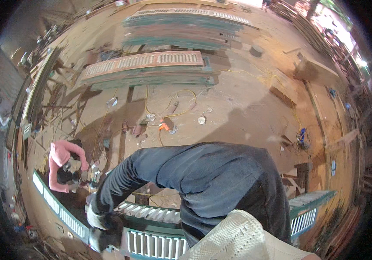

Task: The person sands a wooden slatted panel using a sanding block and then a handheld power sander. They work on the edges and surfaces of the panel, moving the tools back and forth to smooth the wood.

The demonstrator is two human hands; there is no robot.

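Note:
A dark blue sleeve (186, 169) arches across the middle and bends down to the left. At its end a pale gloved hand (95, 219), which I take for my left hand, rests at a dark object (113, 232) on a green and white louvered shutter (155, 245). Its fingers do not show clearly, and the dark object's kind cannot be made out. Pale knitted fabric (242, 236), very close, fills the bottom edge; it may be a glove on my right hand, but no fingers can be made out. The sleeve and the fabric hide the shutter's middle.
At the left, a person in a pink top (58, 162) bends over a second louvered shutter (66, 216). Stacked shutters (151, 71) lie across the yard. A yellow cord (186, 113) and an orange piece (164, 125) lie on the sandy ground. Timber (316, 71) stands at the right.

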